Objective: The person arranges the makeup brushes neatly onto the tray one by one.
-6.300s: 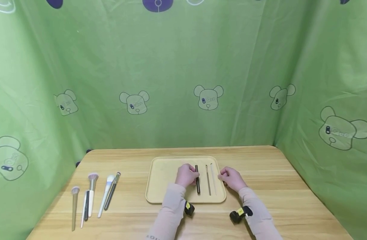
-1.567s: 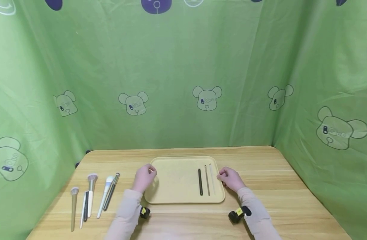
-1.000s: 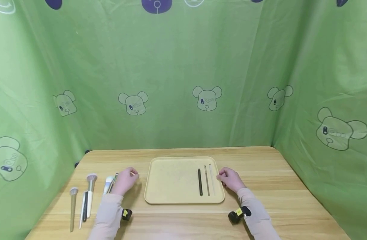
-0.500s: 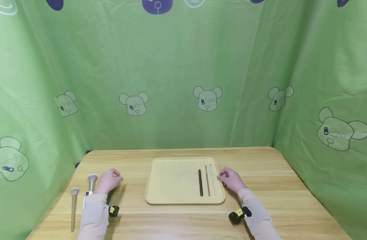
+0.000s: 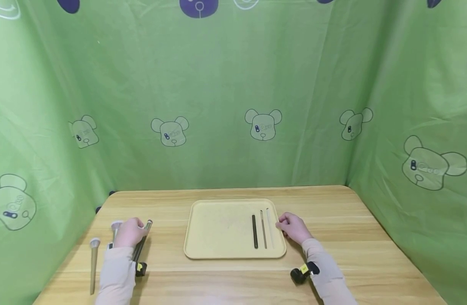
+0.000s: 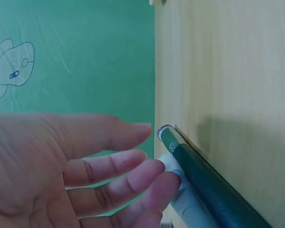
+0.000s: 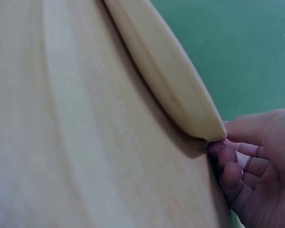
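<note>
My left hand (image 5: pixel 129 232) is over the makeup brushes at the table's left, fingers loosely bent. In the left wrist view its thumb and fingers stand apart, fingertips close beside a dark-handled makeup brush (image 6: pixel 209 185) and a pale brush (image 6: pixel 187 204) under it; whether they touch cannot be told. My right hand (image 5: pixel 296 227) pinches the right rim of the beige tray (image 5: pixel 218 237), thumb above and fingers below in the right wrist view. On the tray's right side lie a black stick-like brush (image 5: pixel 254 231), a thin brown brush (image 5: pixel 263 231) and a thin white one (image 5: pixel 270 231).
A tan-handled brush (image 5: pixel 93 267) lies at the far left. Beside it a fluffy brush (image 5: pixel 116 226) is partly hidden by my left hand and sleeve. A green curtain (image 5: pixel 218 161) surrounds the wooden table (image 5: pixel 233 279).
My left hand let go of the black brush on the tray, then moved left to the brushes. It has since shifted slightly further left and down. The right hand stays at the tray rim.
</note>
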`<state>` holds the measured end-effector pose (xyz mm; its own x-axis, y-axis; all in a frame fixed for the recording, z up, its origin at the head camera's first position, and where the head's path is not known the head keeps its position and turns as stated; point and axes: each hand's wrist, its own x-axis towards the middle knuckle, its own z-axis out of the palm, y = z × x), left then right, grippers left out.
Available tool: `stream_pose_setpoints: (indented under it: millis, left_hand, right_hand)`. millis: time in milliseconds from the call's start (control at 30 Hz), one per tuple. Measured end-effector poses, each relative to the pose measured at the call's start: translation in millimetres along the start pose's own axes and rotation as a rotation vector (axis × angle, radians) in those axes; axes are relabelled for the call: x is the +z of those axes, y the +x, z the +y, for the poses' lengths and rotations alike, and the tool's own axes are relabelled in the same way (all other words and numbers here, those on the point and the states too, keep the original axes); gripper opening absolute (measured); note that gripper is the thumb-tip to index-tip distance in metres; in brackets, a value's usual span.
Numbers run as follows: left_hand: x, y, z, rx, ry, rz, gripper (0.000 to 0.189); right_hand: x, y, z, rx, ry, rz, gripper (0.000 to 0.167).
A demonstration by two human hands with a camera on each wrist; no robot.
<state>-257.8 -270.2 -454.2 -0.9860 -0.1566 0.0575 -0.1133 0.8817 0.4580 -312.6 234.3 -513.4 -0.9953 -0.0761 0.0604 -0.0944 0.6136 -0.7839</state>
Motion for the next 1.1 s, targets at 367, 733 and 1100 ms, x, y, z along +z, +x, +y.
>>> stream_pose_setpoints:
  millis: [367,733,1100]
  left_hand:
    - [4.7,-1.3,1.7,-0.065,0.062,-0.067,0.019]
    - [15.0,1.7,6.7,-0.052,0.139,-0.076,0.01]
    - [19.4,1.5,12.7,-0.105,0.154,-0.087,0.01]
  right_hand:
    - [1,1.7,-1,0.015,-0.02,0.009,0.014]
    - [1,0.2,-1,0.016,-0.013,0.015,0.013]
    - [1,0.0,-2,0.017,-0.018,0.012,0.013]
